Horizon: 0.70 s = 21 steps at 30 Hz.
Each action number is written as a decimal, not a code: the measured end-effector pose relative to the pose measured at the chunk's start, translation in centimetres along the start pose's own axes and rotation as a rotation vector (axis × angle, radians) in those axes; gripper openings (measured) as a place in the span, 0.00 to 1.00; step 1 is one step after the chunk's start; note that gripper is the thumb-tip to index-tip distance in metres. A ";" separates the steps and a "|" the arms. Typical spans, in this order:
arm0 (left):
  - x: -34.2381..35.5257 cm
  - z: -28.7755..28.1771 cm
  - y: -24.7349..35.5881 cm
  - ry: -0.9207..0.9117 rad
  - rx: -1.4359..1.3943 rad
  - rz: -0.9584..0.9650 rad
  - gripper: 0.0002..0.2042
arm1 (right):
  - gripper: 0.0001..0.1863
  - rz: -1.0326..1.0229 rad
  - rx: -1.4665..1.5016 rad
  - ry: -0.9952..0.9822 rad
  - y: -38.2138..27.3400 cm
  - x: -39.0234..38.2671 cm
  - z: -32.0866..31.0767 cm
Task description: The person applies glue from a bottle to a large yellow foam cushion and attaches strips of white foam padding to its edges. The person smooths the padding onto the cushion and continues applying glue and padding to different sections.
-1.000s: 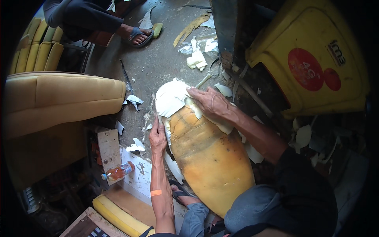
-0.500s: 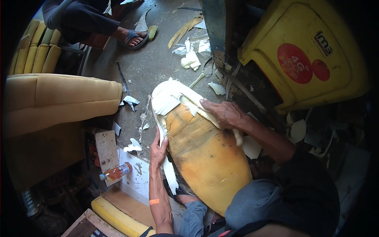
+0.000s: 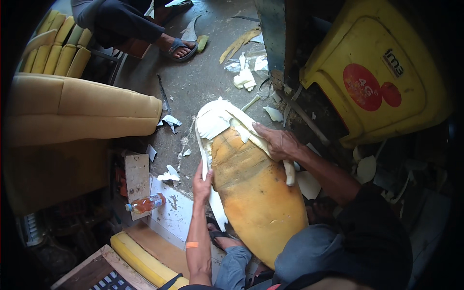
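Note:
A long, rounded pad of yellow-orange foam [image 3: 258, 208], browned and creased, slants away from my knee. White foam [image 3: 212, 121] wraps its far end and runs as a strip along both sides. On the left edge, my left hand [image 3: 202, 182] is closed on this strip, thumb on top and fingers at the outer side. A loose white tail [image 3: 218, 209] of it hangs below that hand. My right hand [image 3: 280, 144] grips the strip at the right edge, its fingers pointing to the far end. The strip's rolled end [image 3: 289, 173] sticks out beneath the right palm.
White foam scraps [image 3: 244, 79] litter the grey floor. At left stand a tan cushion [image 3: 92, 108] and a bottle of orange drink [image 3: 145, 203]. A yellow plastic chair [image 3: 386, 63] is at right. Another person's sandalled foot [image 3: 180, 49] rests at the far left.
The whole view has shifted, so most things sit a little farther right. Both hands keep their hold on the white strip, with hardly any movement along the pad.

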State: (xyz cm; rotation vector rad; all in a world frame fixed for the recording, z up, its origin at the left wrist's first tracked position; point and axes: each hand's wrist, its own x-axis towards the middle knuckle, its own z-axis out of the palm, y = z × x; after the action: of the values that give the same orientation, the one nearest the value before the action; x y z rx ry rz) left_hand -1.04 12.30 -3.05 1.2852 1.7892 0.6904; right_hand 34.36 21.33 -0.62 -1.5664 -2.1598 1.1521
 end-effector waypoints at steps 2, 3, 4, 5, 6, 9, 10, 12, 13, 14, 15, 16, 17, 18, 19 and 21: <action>2.2 -2.8 0.4 0.165 0.007 0.007 0.26 | 0.37 0.018 0.192 0.158 -1.2 0.7 -2.1; 2.5 -2.7 2.9 0.198 -0.134 0.031 0.24 | 0.36 0.037 0.288 0.237 -1.4 0.9 -2.7; 2.8 -2.7 5.7 0.229 -0.272 0.064 0.22 | 0.32 -0.216 0.234 0.619 -0.7 0.8 -2.1; 0.8 -2.8 9.0 0.208 -0.407 0.081 0.21 | 0.31 -0.142 0.341 0.392 -2.1 -0.7 -2.3; -1.5 -3.4 12.4 0.198 -0.538 0.096 0.21 | 0.30 -0.077 0.441 0.170 -4.6 -2.7 -3.8; -7.1 -3.8 10.3 -0.396 -0.663 -0.270 0.22 | 0.28 -0.121 0.610 -0.162 -5.8 -9.6 -1.5; -9.2 -2.7 7.6 -0.517 -0.488 -0.375 0.22 | 0.26 -0.140 0.543 -0.248 -4.9 -12.5 1.2; -13.0 -0.3 5.2 -0.663 -0.010 -0.471 0.23 | 0.22 -0.326 0.374 -0.321 -1.7 -17.6 6.4; -14.5 0.5 5.2 -0.662 0.284 -0.448 0.23 | 0.21 -0.515 0.262 -0.307 -1.7 -18.7 6.3; -15.2 -0.1 4.1 -0.666 0.228 -0.478 0.25 | 0.20 -0.542 0.206 -0.128 -1.9 -21.1 5.6; -15.5 0.1 6.3 -0.697 0.186 -0.518 0.24 | 0.20 -0.402 0.169 -0.308 -2.5 -21.6 3.4; -15.3 -0.2 7.7 -0.851 0.356 -0.472 0.25 | 0.20 -0.262 0.137 -0.493 -3.1 -21.4 1.1; -14.4 -0.2 9.0 -1.002 0.543 -0.408 0.25 | 0.20 -0.123 0.108 -0.658 -2.6 -20.7 -0.4; -14.4 -0.7 9.3 -1.017 0.590 -0.304 0.25 | 0.21 -0.090 0.086 -0.511 -0.9 -20.4 0.1; -14.4 -1.1 9.8 -1.035 0.680 -0.305 0.26 | 0.23 -0.147 -0.074 -0.238 0.2 -19.2 -0.1; -14.0 -2.3 10.3 -1.058 0.849 -0.318 0.27 | 0.09 0.079 0.001 0.222 3.2 -16.7 0.8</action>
State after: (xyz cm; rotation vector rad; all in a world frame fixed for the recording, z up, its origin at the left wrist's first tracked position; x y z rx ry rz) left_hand 4.34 2.54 10.46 1.4004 1.2784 -0.9074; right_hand 42.80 6.61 0.78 -1.7039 -1.9708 0.9501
